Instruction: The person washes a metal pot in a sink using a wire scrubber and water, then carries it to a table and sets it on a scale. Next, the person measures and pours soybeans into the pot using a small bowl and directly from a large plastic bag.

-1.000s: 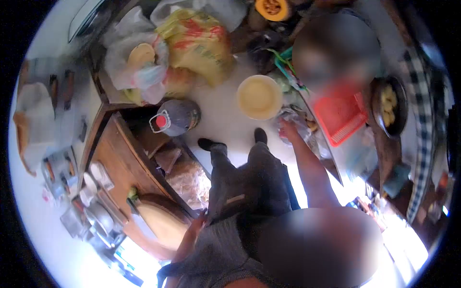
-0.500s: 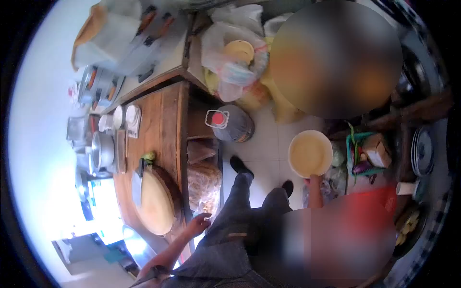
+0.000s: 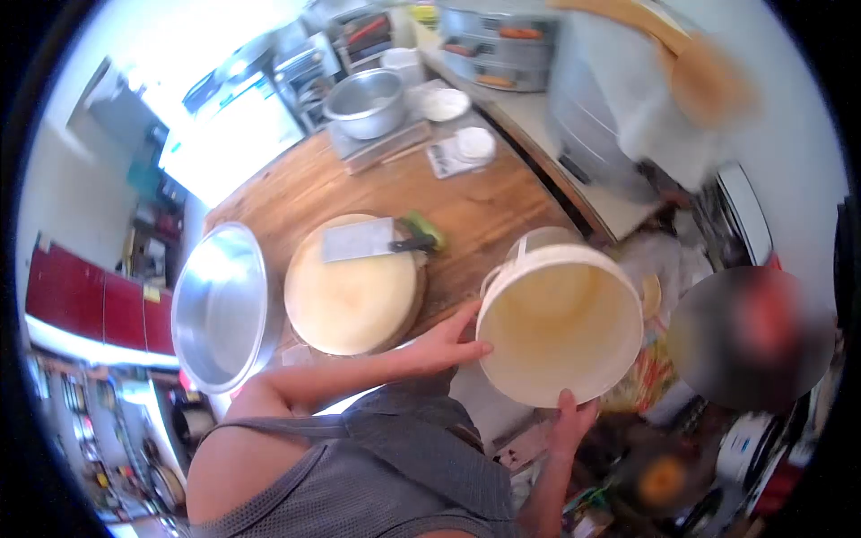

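Note:
A white plastic bucket (image 3: 560, 327), tilted with its mouth toward me, is held up at the front edge of the wooden table (image 3: 484, 211). It looks empty apart from a yellowish tint inside. My left hand (image 3: 448, 341) grips the bucket's left rim, thumb over the edge. At the lower rim my right hand (image 3: 571, 421) holds on, its thumb on the inside. On the table, a round cutting board (image 3: 350, 300) carries a cleaver (image 3: 359, 240) lying flat, with a green vegetable (image 3: 420, 226) beside the handle.
A large metal basin (image 3: 220, 309) stands left of the board. Behind are a metal pot (image 3: 366, 103), a white bowl (image 3: 445, 104) and a small scale with a white container (image 3: 474, 143). A stacked steamer (image 3: 498, 49) is at the back. Bags and vegetables lie at the lower right.
The view has swung toward the table. The bucket, on the floor before, is now lifted and tilted. My left hand, free half a second ago, has joined my right hand on it.

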Demonstrator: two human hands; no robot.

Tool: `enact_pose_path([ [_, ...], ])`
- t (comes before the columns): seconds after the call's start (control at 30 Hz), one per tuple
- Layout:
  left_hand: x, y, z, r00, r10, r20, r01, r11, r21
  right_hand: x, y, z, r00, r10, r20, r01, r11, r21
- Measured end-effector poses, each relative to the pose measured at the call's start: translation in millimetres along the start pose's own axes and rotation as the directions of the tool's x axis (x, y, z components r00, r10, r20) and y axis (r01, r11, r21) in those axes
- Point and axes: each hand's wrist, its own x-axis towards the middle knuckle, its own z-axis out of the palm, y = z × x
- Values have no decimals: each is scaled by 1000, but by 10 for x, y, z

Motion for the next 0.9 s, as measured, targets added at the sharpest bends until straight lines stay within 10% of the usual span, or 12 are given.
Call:
enact_pose_path([
  [0.13, 53, 419, -895, 887, 235, -398, -284, 957, -66, 692, -645, 1404, 918, -49, 393, 133, 973, -189],
  [0.2, -118, 468, -1538, 768, 64, -637, -101, 995, -22, 918, -713, 2085, 735, 43, 677, -12, 999, -50],
  [0.4, -772, 603, -3168, 287, 122, -950, -394, 919, -1, 1100, -672, 3135, 415, 204, 887, 251, 911, -327],
  [0.73, -468, 45, -5425, -177, -214, -961, -518, 850, -94, 1530, 6, 2427, 675, 564, 476, -132, 727, -674],
  [0.9, -244, -125, -6068, 2, -173, -985, -653, 746, -132, 1711, 111, 2048, 705, 616, 351, -256, 683, -684],
])
